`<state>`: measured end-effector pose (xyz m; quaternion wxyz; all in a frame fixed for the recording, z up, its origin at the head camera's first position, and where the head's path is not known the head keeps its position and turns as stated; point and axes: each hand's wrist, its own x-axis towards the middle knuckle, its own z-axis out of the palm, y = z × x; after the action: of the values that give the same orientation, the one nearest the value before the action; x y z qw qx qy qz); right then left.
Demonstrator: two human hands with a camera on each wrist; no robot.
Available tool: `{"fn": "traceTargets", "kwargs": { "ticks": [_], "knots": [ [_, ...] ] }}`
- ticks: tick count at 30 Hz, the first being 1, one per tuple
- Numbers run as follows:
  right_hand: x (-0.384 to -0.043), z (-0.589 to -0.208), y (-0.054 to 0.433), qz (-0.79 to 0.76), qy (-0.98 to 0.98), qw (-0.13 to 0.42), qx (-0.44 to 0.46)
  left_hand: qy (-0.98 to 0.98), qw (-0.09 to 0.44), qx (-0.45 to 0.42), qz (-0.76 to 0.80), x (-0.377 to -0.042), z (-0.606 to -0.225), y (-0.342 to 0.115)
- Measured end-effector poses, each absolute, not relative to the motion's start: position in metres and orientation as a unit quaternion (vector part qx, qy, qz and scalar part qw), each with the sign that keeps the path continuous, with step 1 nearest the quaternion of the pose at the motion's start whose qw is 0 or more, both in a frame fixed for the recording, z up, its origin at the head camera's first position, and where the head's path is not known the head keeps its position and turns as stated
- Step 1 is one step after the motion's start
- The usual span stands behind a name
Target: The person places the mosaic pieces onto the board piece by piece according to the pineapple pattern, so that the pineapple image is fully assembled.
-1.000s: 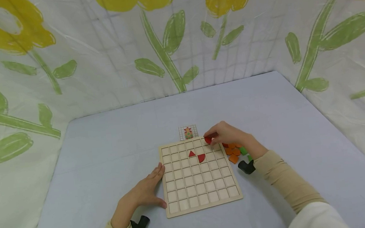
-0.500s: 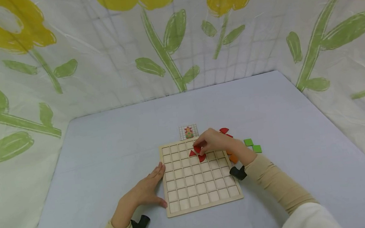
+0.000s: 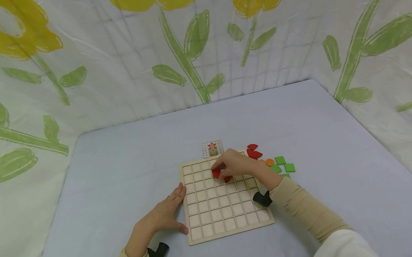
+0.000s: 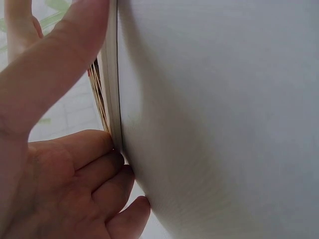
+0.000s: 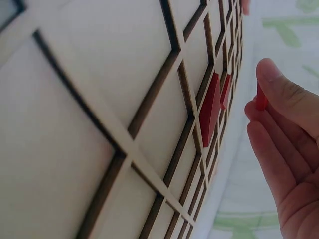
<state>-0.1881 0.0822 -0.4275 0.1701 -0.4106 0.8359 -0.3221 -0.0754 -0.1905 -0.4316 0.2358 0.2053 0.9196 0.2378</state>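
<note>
A square wooden grid board (image 3: 217, 214) lies on the table. My left hand (image 3: 165, 214) rests along its left edge, thumb and fingers spread; the left wrist view has the fingers (image 4: 99, 174) touching the edge. Over the upper part of the board, my right hand (image 3: 235, 163) pinches a red piece (image 3: 215, 173) between thumb and fingers. The right wrist view has this red piece (image 5: 260, 98) edge-on, off the board. Below it a red quarter-circle piece (image 3: 227, 179) lies in a cell, partly covered by the hand. A small red triangle (image 5: 225, 92) sits beyond the quarter circle (image 5: 210, 112).
A small gridded pattern card (image 3: 212, 148) touches the board's far edge. Right of the board lie loose red pieces (image 3: 254, 153), orange discs (image 3: 269, 162) and several green squares (image 3: 280, 160). A flower-printed curtain (image 3: 120, 70) hangs behind the table.
My right hand has carried the red piece left from the board's upper right corner to above the red triangle, uncovering the loose pieces at the right. The left hand has stayed put.
</note>
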Motion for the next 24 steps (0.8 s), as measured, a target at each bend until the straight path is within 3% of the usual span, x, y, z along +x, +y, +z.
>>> {"fn": "traceTargets", "kwargs": {
  "ticks": [17, 24],
  "knots": [
    [-0.178, -0.428, 0.052, -0.242, 0.844, 0.179, -0.444, 0.916, 0.238, 0.21, 0.245, -0.075, -0.431, -0.191],
    [-0.176, -0.429, 0.047, -0.2, 0.846, 0.149, -0.471, 0.916, 0.232, 0.218, 0.245, -0.074, -0.431, -0.192]
  ]
}}
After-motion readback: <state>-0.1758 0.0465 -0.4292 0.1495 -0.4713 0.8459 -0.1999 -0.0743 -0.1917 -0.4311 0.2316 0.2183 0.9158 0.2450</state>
